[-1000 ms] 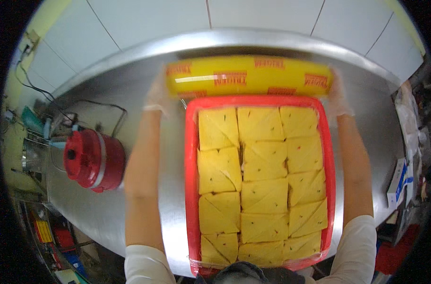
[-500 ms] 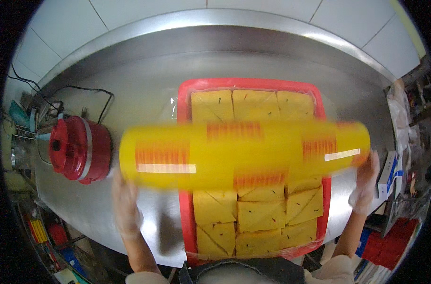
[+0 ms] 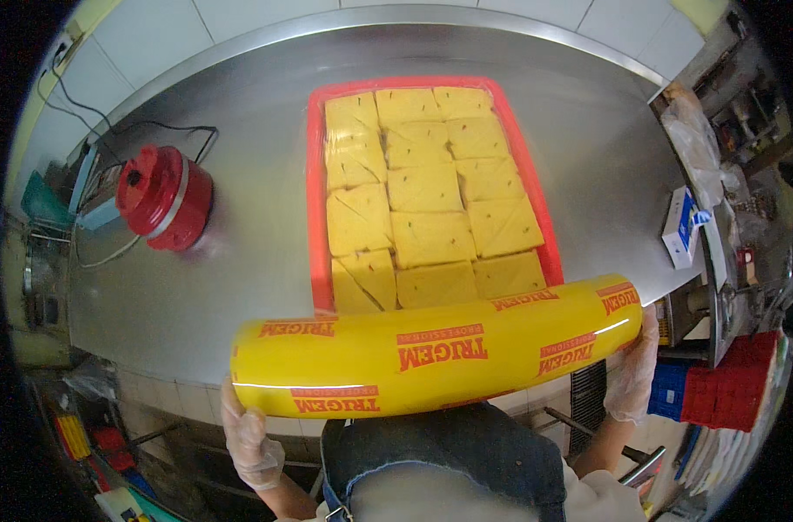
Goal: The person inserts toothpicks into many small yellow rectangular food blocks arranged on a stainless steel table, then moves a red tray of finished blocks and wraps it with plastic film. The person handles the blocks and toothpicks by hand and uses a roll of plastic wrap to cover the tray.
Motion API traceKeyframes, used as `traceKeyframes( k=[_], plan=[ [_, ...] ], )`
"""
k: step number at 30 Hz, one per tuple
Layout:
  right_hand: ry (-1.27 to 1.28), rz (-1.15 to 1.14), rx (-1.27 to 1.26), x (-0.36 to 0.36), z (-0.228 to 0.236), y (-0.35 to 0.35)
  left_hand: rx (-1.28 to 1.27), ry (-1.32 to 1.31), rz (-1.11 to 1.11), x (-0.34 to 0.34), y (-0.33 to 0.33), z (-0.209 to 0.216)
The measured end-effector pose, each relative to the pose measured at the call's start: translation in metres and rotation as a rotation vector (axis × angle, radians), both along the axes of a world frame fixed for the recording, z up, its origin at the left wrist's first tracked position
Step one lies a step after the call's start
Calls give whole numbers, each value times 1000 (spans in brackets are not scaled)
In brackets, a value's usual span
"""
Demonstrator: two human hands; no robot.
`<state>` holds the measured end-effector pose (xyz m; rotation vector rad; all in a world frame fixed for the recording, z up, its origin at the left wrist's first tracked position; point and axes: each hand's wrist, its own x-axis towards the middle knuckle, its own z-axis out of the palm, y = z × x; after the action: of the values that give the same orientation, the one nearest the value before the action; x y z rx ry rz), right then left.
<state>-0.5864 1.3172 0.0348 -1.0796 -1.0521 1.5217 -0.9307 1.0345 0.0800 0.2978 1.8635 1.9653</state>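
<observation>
A large yellow roll of cling film [image 3: 436, 350] with red print lies crosswise between my hands, above the near edge of the red tray. My left hand [image 3: 250, 439], in a clear glove, grips its left end. My right hand [image 3: 633, 374], gloved too, grips its right end, with the fingers partly hidden. The red tray [image 3: 549, 261] holds rows of square yellow slices [image 3: 427, 237], several cut diagonally and dotted with small dark and red bits. Clear film stretches shiny over the tray. The roll hides the tray's near edge.
On the steel table [image 3: 257, 113], a red round appliance [image 3: 174, 200] with a black cord stands at left. A small white and blue box [image 3: 679, 228] sits at the right edge. Red and blue crates [image 3: 732, 383] are below right. A tiled wall [image 3: 266, 17] runs behind.
The roll has come from over the middle of the tray back toward me, held by both hands. More of the yellow slices shows now. My view has also shifted.
</observation>
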Motion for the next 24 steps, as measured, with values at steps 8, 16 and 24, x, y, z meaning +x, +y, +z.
traceKeyframes(
  k=[8,16,24],
  plan=[
    [-167,216,49,51,-28,-53,-26,0,6,71,-81,-42],
    [-243,496,-305,57,-109,-59,-240,-208,-218,73,-119,-184],
    [-235,412,-270,54,-183,-55,-1258,543,-1194,74,-21,-148]
  ],
)
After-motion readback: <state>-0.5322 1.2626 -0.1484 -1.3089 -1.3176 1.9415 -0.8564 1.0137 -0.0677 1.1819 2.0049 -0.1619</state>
